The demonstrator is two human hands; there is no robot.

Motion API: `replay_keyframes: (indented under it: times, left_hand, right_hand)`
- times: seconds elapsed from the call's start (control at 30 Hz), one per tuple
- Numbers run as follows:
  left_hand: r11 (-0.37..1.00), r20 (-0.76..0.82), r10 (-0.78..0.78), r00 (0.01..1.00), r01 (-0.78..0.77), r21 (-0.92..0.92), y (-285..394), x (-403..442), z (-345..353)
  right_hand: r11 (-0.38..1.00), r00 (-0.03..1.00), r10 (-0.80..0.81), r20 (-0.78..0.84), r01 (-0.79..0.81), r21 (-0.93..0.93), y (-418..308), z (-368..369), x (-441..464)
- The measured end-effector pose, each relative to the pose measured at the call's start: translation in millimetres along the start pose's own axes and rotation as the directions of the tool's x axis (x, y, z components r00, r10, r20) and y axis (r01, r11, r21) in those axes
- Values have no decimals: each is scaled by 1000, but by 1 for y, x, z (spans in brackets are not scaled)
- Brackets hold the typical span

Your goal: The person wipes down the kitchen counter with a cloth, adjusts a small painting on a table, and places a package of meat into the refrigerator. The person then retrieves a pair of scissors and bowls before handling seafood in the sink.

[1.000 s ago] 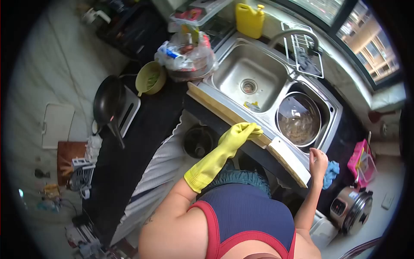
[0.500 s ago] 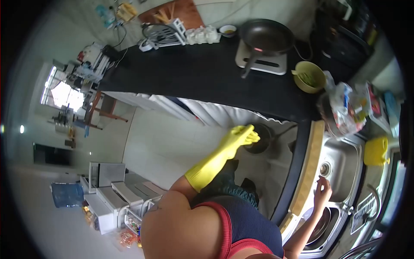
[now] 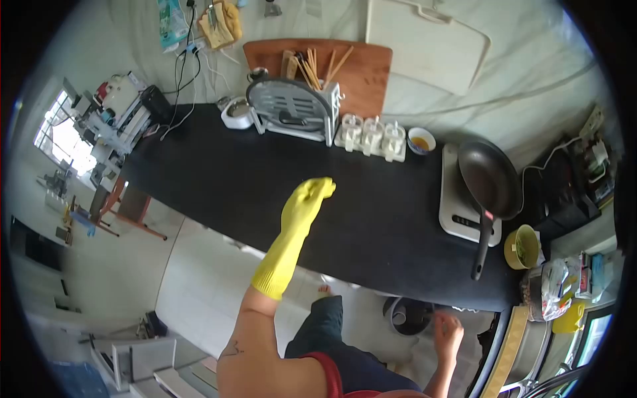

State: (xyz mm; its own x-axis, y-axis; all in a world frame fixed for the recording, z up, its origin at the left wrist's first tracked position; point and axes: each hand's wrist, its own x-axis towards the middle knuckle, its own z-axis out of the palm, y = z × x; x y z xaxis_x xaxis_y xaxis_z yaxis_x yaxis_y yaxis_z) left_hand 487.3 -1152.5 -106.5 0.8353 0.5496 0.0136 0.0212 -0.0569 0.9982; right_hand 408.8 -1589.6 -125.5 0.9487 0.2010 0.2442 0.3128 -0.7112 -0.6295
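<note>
My left hand (image 3: 310, 191) wears a long yellow rubber glove and is raised over the black countertop (image 3: 265, 179). Its fingers are curled together, and whether anything is between them is too small to tell. Bare and loosely curled, my right hand (image 3: 448, 330) is over the floor beside a dark round bin (image 3: 407, 316), near the counter's front edge; its fingers look closed, their inside hidden. Beyond the gloved hand stand a white rack (image 3: 292, 109) and several lidded jars (image 3: 371, 136) in a holder.
A frying pan (image 3: 490, 179) rests on a white cooktop (image 3: 454, 215), its handle toward me. A small bowl (image 3: 421, 140), a green bowl (image 3: 522, 247) and bags are along the counter. The sink (image 3: 531, 345) lies at lower right, a chair (image 3: 133, 202) far left.
The view has swung left from the sink to the long counter. The gloved hand has gone from near the sink edge to over the countertop, its fingers now more curled. The bare hand has left the sink.
</note>
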Motion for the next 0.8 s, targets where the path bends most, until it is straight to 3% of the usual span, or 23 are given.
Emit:
replay_keyframes:
  times: [0.07,0.1,0.13,0.2,0.23,0.27,0.3,0.33,0.37,0.43,0.47,0.53,0.57,0.6,0.7,0.8]
  left_hand:
    - [960,0,161,987,-156,232,62,56,-17]
    - [907,-47,256,966,-223,357,88,90,-23]
    - [900,-67,318,946,-279,335,135,108,-28]
    - [784,-82,601,795,-568,251,170,191,-40]
    - [673,-194,704,683,-555,489,181,243,-44]
    - [493,-180,817,548,-500,712,186,299,-55]
    - [522,-214,777,592,-415,745,202,327,-62]
    - [555,-224,674,704,-282,783,228,339,-68]
    - [554,-217,683,697,-301,776,241,358,-75]
    - [578,-245,536,808,-140,804,260,396,-87]
    - [583,-244,548,800,-156,798,262,411,-86]
    - [506,-391,620,681,34,862,254,442,-87]
    - [512,-390,622,679,25,859,251,454,-88]
    - [495,-377,632,677,22,869,247,467,-91]
    - [430,-317,719,618,-37,902,241,479,-101]
    - [501,-287,673,681,-135,855,248,481,-116]
  right_hand:
    - [993,988,65,137,-51,-110,-44,3,5]
    - [991,990,78,117,-64,-122,-58,0,8]
    - [984,988,120,92,-106,-140,-66,-5,9]
    - [961,977,213,23,-205,-185,-70,-13,12]
    - [941,964,267,-19,-265,-210,-67,-17,12]
    - [935,960,273,-66,-280,-217,-64,-18,11]
    - [926,952,290,-98,-305,-221,-68,-20,13]
    - [917,945,304,-119,-324,-234,-69,-18,15]
    - [905,936,323,-144,-349,-243,-71,-14,15]
    - [887,934,322,-157,-355,-296,-78,-5,12]
    - [871,939,312,-144,-343,-352,-79,0,16]
    - [828,921,380,-84,-379,-414,-96,3,27]
    - [773,885,465,-11,-412,-482,-101,4,28]
    - [849,955,291,-59,-286,-444,-94,8,29]
    - [863,955,290,-68,-291,-414,-89,12,38]
    - [812,943,331,-24,-298,-502,-82,17,43]
